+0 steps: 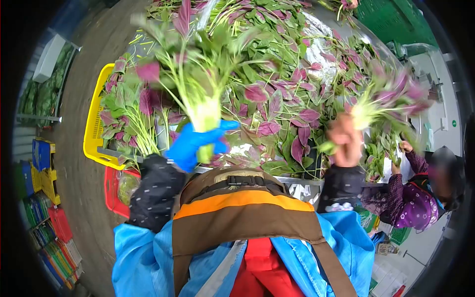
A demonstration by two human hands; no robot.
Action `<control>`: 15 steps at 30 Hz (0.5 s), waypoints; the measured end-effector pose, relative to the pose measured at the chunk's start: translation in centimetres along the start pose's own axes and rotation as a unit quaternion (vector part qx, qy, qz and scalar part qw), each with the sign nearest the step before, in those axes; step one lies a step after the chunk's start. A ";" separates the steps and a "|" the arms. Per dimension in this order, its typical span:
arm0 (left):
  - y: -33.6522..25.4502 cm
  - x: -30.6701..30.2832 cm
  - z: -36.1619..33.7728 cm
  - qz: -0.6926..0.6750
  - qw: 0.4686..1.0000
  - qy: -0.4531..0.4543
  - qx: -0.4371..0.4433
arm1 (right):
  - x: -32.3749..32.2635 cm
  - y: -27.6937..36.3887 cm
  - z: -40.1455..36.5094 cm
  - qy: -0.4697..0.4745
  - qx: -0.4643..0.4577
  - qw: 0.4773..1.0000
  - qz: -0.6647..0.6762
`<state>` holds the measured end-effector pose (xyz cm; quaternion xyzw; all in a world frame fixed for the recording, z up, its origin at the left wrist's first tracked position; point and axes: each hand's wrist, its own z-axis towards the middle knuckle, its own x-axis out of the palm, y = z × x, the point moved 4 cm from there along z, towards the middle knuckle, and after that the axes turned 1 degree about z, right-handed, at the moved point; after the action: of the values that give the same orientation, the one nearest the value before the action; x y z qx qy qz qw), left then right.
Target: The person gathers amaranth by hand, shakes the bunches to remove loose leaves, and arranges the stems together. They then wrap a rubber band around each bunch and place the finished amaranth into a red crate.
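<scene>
My left hand, in a blue glove, is closed round the pale stems of a bunch of amaranth. Its green and purple leaves fan upward, blurred at the tips. My bare right hand is closed on a second bunch of amaranth, leaves pointing up and to the right. Both this hand and its bunch are smeared by motion. Beneath both bunches, loose amaranth covers most of the worktable. More stems lie in and over a yellow crate, left of my left hand.
A co-worker in a purple patterned top handles greens on the right. Below the yellow crate is a red crate. A green crate stands at the back right. Coloured crates are stacked far left beside the floor.
</scene>
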<state>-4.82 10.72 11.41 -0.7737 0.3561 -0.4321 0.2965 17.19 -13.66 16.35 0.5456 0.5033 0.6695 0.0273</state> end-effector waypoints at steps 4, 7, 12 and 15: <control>6.2 2.7 3.8 -0.066 0.998 -0.013 -0.007 | 2.2 -13.9 -1.0 0.025 0.264 0.964 -0.022; 9.8 1.8 4.2 0.038 0.998 -0.016 -0.041 | 1.1 -18.1 -1.0 -0.024 0.297 0.947 -0.118; 8.6 1.7 3.7 0.060 0.998 -0.036 0.008 | 1.8 -17.2 -0.6 0.020 0.250 0.943 -0.219; 9.8 0.4 3.7 -0.053 0.997 -0.006 -0.050 | 1.1 -17.0 -0.8 -0.039 0.287 0.945 -0.149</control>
<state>-4.34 5.35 2.41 -0.8080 0.3335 -0.4244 0.2363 7.44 -5.15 5.28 0.4745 0.7486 0.4630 -0.0114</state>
